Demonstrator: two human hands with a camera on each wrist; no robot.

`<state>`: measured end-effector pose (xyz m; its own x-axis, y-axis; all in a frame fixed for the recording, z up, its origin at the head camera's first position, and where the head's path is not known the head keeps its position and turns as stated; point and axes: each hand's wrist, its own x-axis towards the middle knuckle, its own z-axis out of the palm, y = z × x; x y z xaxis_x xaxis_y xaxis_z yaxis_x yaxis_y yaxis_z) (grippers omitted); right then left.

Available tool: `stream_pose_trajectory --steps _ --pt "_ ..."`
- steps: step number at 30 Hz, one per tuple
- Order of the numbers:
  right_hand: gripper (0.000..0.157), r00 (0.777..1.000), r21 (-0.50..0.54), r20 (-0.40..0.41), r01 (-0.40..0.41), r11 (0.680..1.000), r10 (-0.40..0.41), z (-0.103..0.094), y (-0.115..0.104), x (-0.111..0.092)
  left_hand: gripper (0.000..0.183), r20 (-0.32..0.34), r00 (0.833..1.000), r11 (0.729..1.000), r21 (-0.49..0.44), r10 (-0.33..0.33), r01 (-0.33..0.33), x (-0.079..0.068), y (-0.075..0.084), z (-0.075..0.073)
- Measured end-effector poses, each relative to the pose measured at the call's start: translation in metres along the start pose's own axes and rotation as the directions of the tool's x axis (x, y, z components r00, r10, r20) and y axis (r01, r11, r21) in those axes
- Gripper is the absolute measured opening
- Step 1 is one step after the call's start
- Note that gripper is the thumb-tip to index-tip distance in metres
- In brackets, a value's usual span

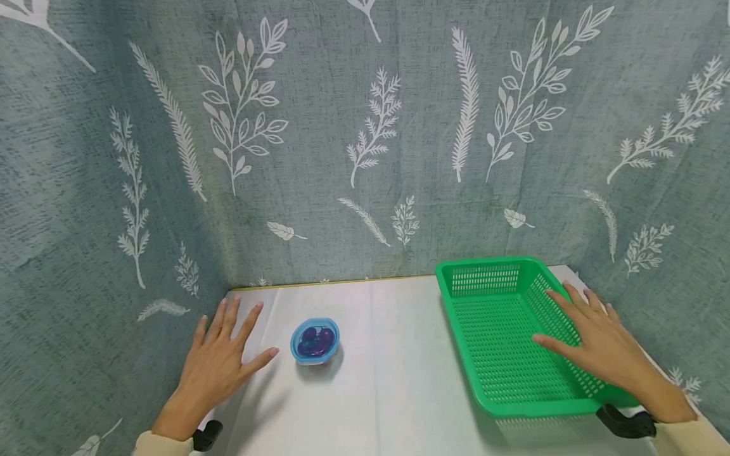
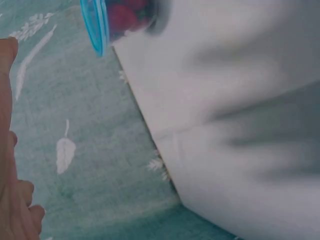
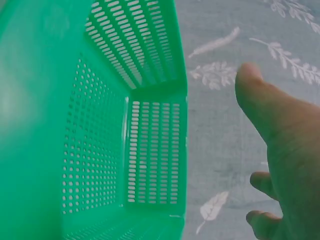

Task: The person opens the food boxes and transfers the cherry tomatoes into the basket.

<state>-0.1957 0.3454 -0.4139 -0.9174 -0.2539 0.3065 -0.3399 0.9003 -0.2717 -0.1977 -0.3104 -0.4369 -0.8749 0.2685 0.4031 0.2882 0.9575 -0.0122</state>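
Observation:
A small clear tub (image 1: 315, 342) with a light-blue rimmed lid stands on the white table. Through the lid dark purple pieces show, while the left wrist view gives the contents of this tub (image 2: 125, 17) a reddish look. To its left hovers my left hand (image 1: 213, 364), fingers spread and holding nothing. My right hand (image 1: 607, 345) is held over the right side of a green plastic basket (image 1: 507, 348), its fingers also spread. In the right wrist view the thumb of the right hand (image 3: 295, 145) points upward beside the slotted wall of the basket (image 3: 155, 150).
The white table (image 1: 393, 354) runs back to a grey-green cloth (image 1: 319, 126) with white leaf prints. This cloth hangs behind the table and along both sides. The basket takes up the right part of the table.

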Motion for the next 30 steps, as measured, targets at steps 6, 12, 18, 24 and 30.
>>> stream_pose_trajectory --steps 6,12,18,24,30 --pt "0.076 0.999 0.048 -0.003 -0.04 0.998 0.041 0.002 -0.011 0.004 0.077 -0.076 0.996 0.999 -0.018 0.042 -0.044 0.003 0.006 0.006" --pt "0.044 0.997 0.16 -0.075 0.002 0.987 0.01 0.009 -0.023 0.006 0.056 -0.175 0.983 0.989 -0.118 0.064 -0.086 0.007 0.01 0.014" --pt "0.03 0.991 0.21 -0.131 0.059 0.976 -0.032 0.019 -0.035 0.012 0.047 -0.183 0.983 0.969 -0.243 0.009 -0.054 0.006 0.011 0.02" --pt "0.025 0.991 0.249 -0.119 0.089 0.964 -0.061 0.025 -0.05 0.018 0.045 -0.102 0.994 0.932 -0.362 -0.047 0.007 0.005 0.012 0.024" --pt "0.022 0.987 0.261 -0.129 0.13 0.957 -0.099 0.034 -0.064 0.024 0.048 -0.009 0.997 0.895 -0.441 -0.078 0.066 0.005 0.012 0.027"
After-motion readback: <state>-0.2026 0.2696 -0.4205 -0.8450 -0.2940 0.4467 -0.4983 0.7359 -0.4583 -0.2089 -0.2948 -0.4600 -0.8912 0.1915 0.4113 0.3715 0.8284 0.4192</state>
